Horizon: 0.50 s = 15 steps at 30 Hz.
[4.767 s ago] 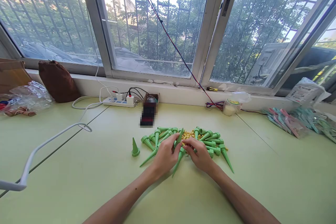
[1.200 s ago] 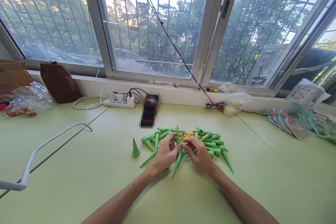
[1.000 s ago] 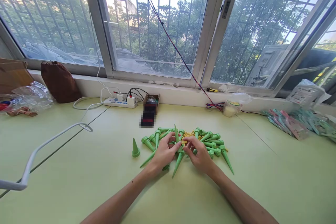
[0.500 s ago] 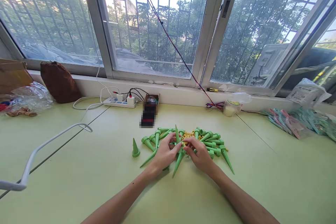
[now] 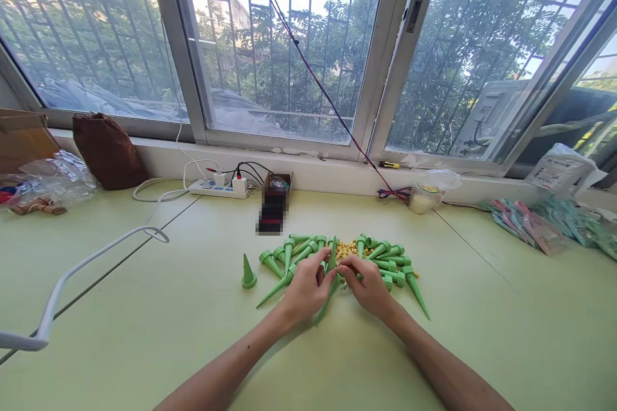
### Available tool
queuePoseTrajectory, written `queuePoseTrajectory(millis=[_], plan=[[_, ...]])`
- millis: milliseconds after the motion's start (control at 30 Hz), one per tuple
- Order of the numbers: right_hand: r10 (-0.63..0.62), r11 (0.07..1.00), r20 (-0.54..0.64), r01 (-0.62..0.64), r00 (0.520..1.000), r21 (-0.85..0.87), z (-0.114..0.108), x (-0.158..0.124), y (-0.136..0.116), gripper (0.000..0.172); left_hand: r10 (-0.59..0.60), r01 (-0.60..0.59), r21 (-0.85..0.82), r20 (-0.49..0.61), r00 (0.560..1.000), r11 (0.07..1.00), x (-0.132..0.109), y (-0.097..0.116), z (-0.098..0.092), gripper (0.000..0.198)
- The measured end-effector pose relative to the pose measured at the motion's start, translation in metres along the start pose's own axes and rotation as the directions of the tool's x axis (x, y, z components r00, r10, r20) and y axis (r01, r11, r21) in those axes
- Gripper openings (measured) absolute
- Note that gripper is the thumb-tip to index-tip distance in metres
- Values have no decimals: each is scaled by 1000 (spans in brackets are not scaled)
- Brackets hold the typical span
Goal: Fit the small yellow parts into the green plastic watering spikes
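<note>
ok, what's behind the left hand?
Beyond the left hand, loose green cones lie on the table. The hand partly covers some cones nearest it; whatever sits directly behind its palm can't be seen.

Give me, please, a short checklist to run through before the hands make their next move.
1. Left hand has a grip on the held green cone, narrow tip up: ok.
2. Right hand is close beside that cone: ok.
3. Right hand's fingers pinch a yellow piece: cannot tell, too small and partly hidden.
4. Yellow pile looks within reach, just beyond the hands: ok.
5. Surface right below the hands is free: not ok, a lying green cone points toward the person there.
6. White cable is away from both hands: ok, off to the left.
</note>
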State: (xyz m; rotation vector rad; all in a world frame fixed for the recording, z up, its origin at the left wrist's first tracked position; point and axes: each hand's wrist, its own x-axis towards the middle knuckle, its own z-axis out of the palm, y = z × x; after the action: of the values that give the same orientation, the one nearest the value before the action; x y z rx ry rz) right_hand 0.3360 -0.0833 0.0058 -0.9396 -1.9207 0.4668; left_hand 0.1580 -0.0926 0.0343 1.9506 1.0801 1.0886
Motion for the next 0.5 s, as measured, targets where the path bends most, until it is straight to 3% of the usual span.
queuePoseTrajectory(millis=[200, 500], plan=[[-6, 1000, 3, 6, 1000, -3, 0, -1, 2, 39, 61, -60, 110, -5, 998, 992, -2, -2, 2, 20], [5, 998, 14, -6, 1000, 65, 1, -2, 4, 37, 200, -201, 208, 26, 979, 957, -5, -8, 3, 26]])
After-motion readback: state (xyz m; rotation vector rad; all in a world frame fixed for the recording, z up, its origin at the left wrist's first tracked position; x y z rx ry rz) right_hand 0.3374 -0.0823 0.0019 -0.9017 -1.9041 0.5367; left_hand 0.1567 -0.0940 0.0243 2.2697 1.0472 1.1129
